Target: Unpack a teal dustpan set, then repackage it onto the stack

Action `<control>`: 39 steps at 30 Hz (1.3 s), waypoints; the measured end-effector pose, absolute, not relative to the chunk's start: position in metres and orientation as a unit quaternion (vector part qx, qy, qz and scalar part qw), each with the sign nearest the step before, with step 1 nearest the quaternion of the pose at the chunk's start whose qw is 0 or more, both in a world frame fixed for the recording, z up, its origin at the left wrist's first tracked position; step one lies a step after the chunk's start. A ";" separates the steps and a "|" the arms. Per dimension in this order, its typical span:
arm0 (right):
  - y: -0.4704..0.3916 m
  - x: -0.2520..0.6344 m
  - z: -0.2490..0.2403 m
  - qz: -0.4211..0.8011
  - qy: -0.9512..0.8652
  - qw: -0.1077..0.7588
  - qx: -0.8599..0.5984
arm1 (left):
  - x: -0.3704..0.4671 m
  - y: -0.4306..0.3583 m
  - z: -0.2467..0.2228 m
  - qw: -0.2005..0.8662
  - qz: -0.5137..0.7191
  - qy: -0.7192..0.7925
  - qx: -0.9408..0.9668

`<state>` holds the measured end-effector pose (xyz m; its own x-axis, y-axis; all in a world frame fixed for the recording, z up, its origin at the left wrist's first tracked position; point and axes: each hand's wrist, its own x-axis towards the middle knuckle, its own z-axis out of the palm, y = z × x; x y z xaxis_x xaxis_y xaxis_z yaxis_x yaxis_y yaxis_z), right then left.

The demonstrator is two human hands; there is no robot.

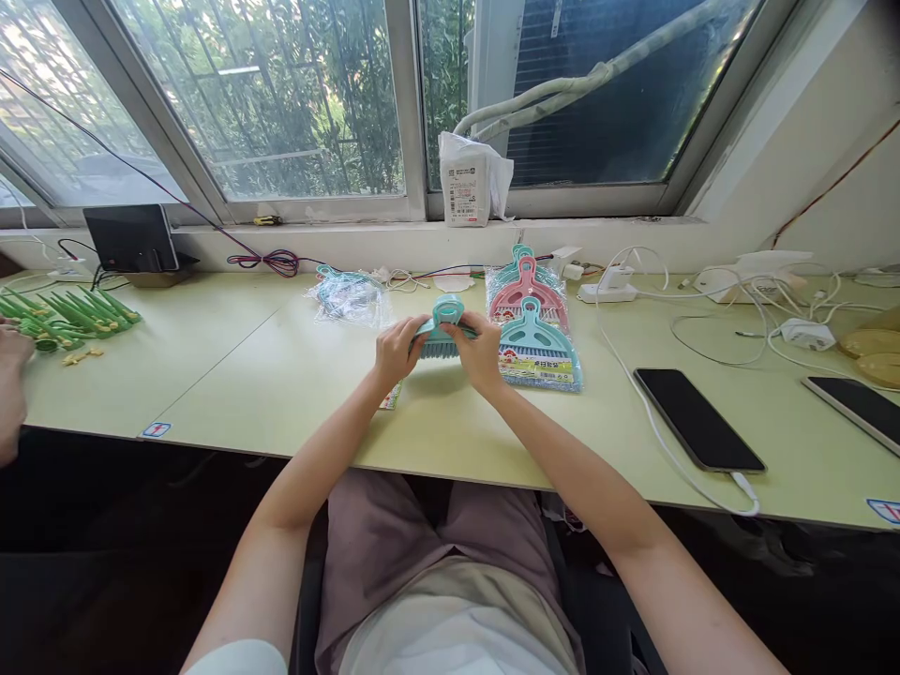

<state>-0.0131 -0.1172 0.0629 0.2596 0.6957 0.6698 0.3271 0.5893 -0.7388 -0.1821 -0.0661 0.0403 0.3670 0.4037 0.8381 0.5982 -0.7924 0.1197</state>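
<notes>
We grip teal mini brush (442, 330) with both hands: left hand (396, 352) closed on bristle end, right hand (480, 354) closed on other end, mid-surface, just beside packaged dustpan sets (532, 323). Likely handling one loose brush; next move needs steady two-handed hold.

Bright daylight floods through the windows (274, 94); sharp centre, edges bowed by wide-angle distortion.

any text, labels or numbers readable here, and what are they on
No text can be read with certainty.
White packet on the window sill: printed label with a barcode, too small to read.
Card of the packed brush sets beside the right hand: coloured print, blurred.
Corner stickers on the table and: blue-edged with a red mark, not legible.
Paper slip under the left hand: illegible.
</notes>
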 end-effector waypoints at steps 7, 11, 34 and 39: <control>-0.121 -0.012 0.064 0.080 -0.628 0.623 -0.460 | -0.179 -0.067 0.039 0.047 -0.499 -0.326 -0.801; -0.128 -0.017 0.061 -0.022 -0.697 0.567 -0.439 | -0.185 -0.057 0.043 -0.016 -0.596 -0.389 -0.702; -0.145 -0.057 0.019 0.172 -0.929 0.222 -0.242 | -0.233 -0.001 0.032 -0.582 -0.680 -0.340 -0.288; -0.146 -0.056 0.023 0.121 -0.902 0.223 -0.348 | -0.228 0.001 0.022 -0.583 -0.655 -0.357 -0.322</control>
